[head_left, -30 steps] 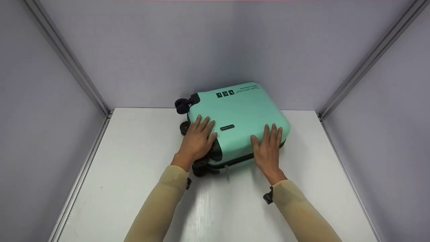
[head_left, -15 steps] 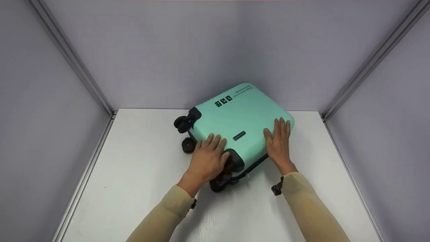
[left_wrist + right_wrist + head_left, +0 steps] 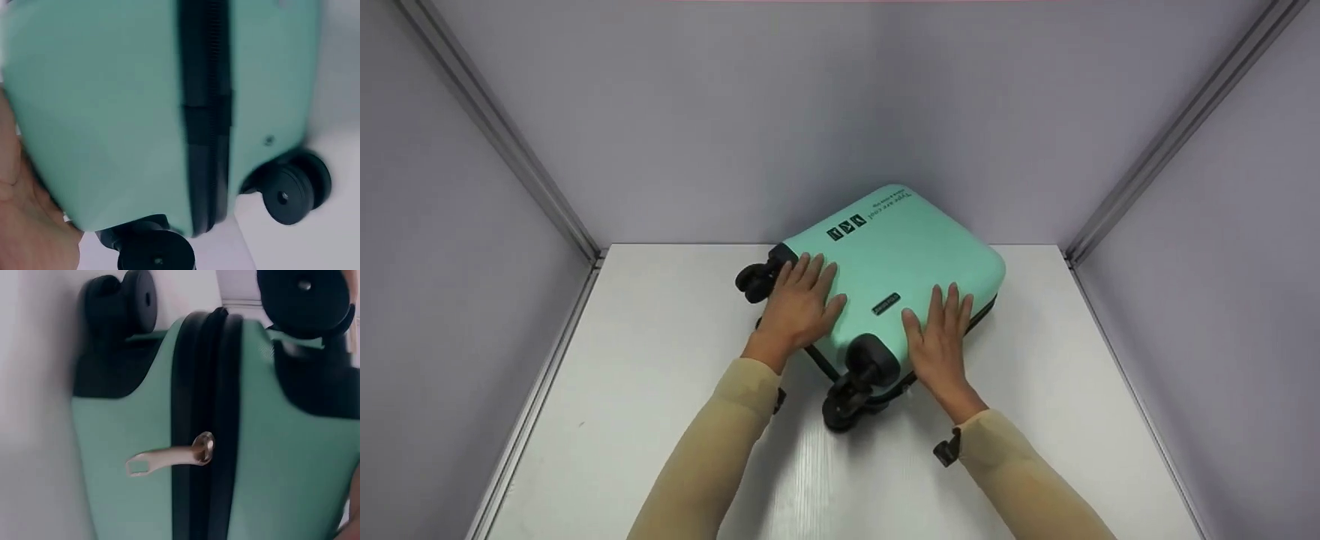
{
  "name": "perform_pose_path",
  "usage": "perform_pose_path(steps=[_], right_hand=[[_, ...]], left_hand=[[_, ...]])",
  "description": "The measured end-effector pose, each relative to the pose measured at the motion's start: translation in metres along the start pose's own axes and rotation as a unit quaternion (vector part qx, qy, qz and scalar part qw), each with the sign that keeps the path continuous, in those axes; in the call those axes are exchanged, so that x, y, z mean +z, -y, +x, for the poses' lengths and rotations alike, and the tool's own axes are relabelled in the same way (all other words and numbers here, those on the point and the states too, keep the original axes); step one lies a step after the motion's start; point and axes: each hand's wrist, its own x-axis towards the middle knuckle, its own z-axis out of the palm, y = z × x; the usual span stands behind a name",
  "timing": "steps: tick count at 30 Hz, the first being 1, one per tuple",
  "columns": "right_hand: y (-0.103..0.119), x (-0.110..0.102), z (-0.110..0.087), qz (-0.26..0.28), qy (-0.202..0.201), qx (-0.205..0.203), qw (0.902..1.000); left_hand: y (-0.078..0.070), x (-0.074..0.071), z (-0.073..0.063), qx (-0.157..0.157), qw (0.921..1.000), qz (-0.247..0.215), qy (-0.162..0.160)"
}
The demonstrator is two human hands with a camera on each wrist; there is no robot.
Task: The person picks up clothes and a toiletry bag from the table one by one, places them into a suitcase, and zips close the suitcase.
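Observation:
A mint-green hard-shell suitcase (image 3: 915, 247) lies flat on the white table, turned at an angle, one wheeled corner toward me. My left hand (image 3: 799, 307) rests with straight fingers on its upper face, near the wheel end. On the near right edge lies my right hand (image 3: 941, 345), fingers extended over the shell. Black caster wheels (image 3: 847, 397) jut from the nearest corner, and another wheel (image 3: 757, 281) sticks out at the left. In the right wrist view a metal zipper pull (image 3: 169, 457) hangs by the black zipper (image 3: 205, 506). The left wrist view shows the wheeled side (image 3: 112, 124).
The white table (image 3: 660, 420) ends at a grey back wall (image 3: 720, 112) close behind the suitcase. Grey side panels (image 3: 472, 285) with metal rails enclose it left and right. Dark wrist cameras sit at both cuffs.
The suitcase has turned counterclockwise, its near wheeled corner swinging toward me and right. My left hand moved down, then back up along the shell; my right hand went right, then back left.

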Motion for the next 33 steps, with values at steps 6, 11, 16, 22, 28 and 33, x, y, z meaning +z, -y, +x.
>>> perform_pose_path(steps=[6, 11, 16, 22, 28, 33], right_hand=[[-0.018, -0.012, 0.021, 0.017, 0.026, -0.017, 0.9994], [-0.035, -0.031, 0.047, 0.025, 0.070, -0.015, 0.9971], [-0.032, -0.042, 0.056, 0.020, 0.109, 0.020, 0.9936], [0.003, -0.034, 0.019, 0.002, 0.137, 0.065, 0.9885], [0.019, -0.019, -0.019, -0.014, 0.134, 0.038, 0.9902], [-0.002, -0.021, -0.006, -0.002, 0.112, -0.001, 0.9937]], left_hand=[[-0.009, 0.007, -0.016, 0.004, 0.9998, 0.006, -0.017], [-0.027, 0.008, -0.037, 0.015, 0.9992, 0.018, -0.033], [-0.034, 0.002, -0.044, 0.024, 0.9943, -0.005, -0.104], [-0.002, -0.010, -0.021, -0.016, 0.9876, -0.050, -0.148], [0.023, -0.011, -0.007, -0.134, 0.9846, -0.107, -0.032], [0.013, -0.006, -0.019, -0.148, 0.9820, -0.113, -0.031]])
